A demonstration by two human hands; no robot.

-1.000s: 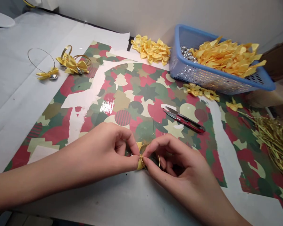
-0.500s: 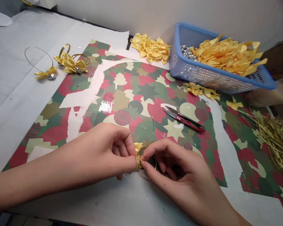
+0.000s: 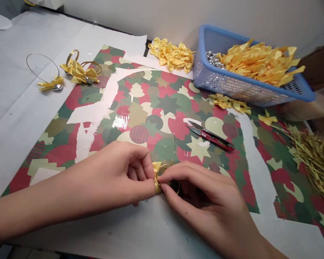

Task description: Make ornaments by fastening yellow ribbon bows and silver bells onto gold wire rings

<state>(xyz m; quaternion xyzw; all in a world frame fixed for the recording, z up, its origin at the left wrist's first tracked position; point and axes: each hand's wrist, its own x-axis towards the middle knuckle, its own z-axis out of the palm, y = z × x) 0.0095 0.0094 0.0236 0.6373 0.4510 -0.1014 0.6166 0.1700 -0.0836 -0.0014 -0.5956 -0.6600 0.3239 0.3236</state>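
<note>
My left hand pinches a small yellow ribbon bow between thumb and forefinger, near the front edge of the patterned sheet. From the right, my right hand is closed in a pinch at the bow's middle, where a thin gold wire ring loops out. Its fingertips hide most of the ring and the exact point where wire and bow meet. Beyond the hands lie small thread snips with red and black blades, apart from both hands.
A blue plastic basket at the back right holds yellow bows and silver bells. Beside it is a pile of bows. Finished-looking bow rings with bells lie at the left. Gold wire stems lie far right.
My right thumb and forefinger have shifted slightly at the bow's middle, and the right hand's other fingers are lower and less spread. My left hand keeps its grip on the bow.
</note>
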